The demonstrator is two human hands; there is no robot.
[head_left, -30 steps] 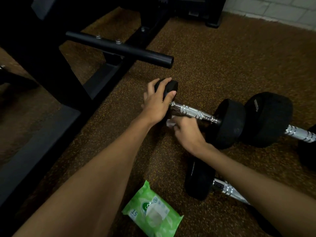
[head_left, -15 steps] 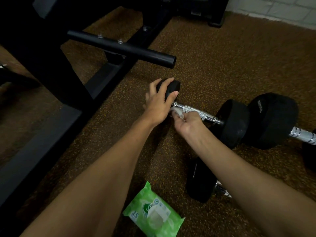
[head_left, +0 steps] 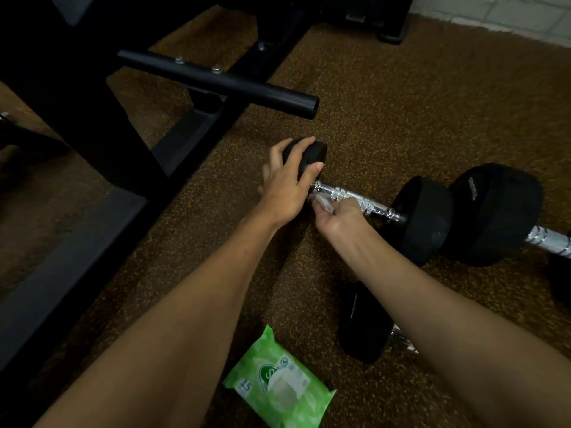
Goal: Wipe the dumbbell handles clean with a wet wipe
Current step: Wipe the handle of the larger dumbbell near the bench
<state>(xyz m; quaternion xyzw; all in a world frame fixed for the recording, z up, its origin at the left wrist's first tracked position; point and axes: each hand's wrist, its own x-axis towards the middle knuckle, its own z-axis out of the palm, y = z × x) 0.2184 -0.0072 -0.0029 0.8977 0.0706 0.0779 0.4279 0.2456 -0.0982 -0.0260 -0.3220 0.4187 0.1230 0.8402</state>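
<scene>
A dumbbell with black rubber heads and a chrome handle (head_left: 367, 202) lies on the brown floor. My left hand (head_left: 289, 188) grips its left head (head_left: 312, 156) from above. My right hand (head_left: 338, 216) is closed around the left part of the handle, holding a white wet wipe (head_left: 323, 202) against the metal. A second dumbbell (head_left: 497, 211) lies to the right, head to head with the first. A third dumbbell (head_left: 363, 325) lies nearer, partly hidden under my right forearm.
A green pack of wet wipes (head_left: 278, 386) lies on the floor between my forearms. A black bench frame with a protruding round tube (head_left: 216, 78) stands to the left and behind. A tiled wall (head_left: 506, 10) runs at the far right.
My right hand has risen from below the handle onto it, closing the wipe around the metal near the left head. My left hand has stayed on the left head.
</scene>
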